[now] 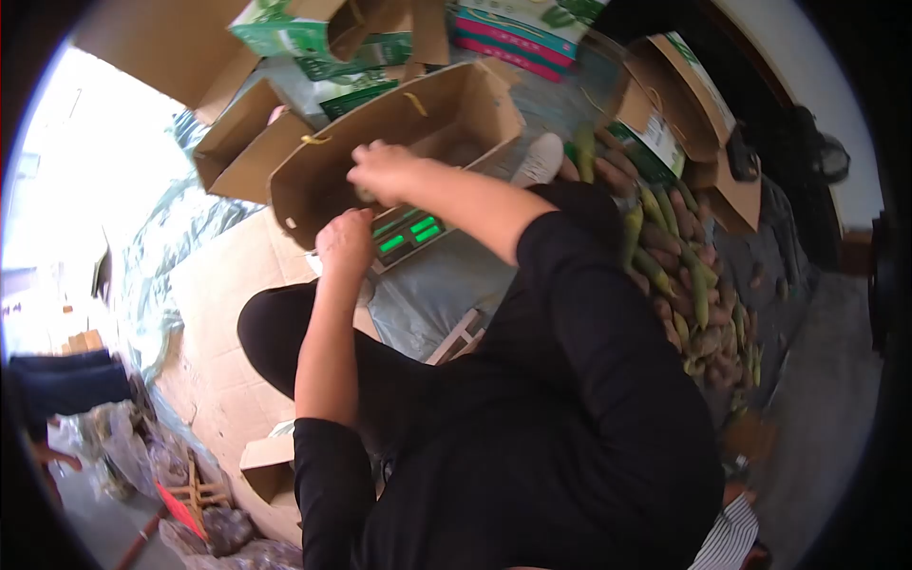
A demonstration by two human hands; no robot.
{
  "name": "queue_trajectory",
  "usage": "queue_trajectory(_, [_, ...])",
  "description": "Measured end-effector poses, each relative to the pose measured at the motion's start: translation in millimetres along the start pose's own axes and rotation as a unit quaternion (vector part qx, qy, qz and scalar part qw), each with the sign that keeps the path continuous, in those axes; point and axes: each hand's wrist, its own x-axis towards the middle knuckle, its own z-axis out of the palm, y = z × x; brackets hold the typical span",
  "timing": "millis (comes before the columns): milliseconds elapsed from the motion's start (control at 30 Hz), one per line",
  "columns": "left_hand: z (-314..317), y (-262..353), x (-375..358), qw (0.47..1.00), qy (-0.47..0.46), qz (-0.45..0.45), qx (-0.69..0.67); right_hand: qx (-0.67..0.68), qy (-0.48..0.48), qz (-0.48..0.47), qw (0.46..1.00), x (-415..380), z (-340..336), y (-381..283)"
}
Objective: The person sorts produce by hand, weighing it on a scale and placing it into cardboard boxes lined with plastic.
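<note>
An open cardboard box (480,112) with yellow cord loops sits at the upper middle, beside a scale (408,235) with lit green digits. My right hand (385,173) is over the box's near side, fingers curled and pointing down; a small pale thing shows beneath them, too blurred to tell. My left hand (345,239) is closed at the box's near left edge, beside the scale; its fingertips are hidden, so what it grips cannot be made out.
Sweet potatoes and long green vegetables (700,294) are heaped at the right. More cardboard boxes (252,142) stand around the top, with a pink and teal carton (518,38). Plastic bags (114,442) lie lower left, near another person's hand (59,458). A white shoe (540,159) is beside the box.
</note>
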Motion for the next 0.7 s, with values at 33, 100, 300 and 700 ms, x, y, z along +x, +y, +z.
queue_trajectory(33, [-5,3,0,0.999,-0.031,0.005,0.028,-0.005,-0.03,0.004,1.0,5,12,-3])
queue_trajectory(100, [0,3,1,1.0,-0.013,0.017,0.014,0.001,-0.046,0.017,0.999,18,38,-1])
queue_trajectory(300, [-10,8,0,1.0,-0.009,-0.022,0.007,0.117,0.02,0.017,0.993,-20,-22,18])
queue_trajectory(700, [0,6,2,0.998,-0.041,-0.029,0.03,0.277,0.306,0.298,0.861,-335,27,161])
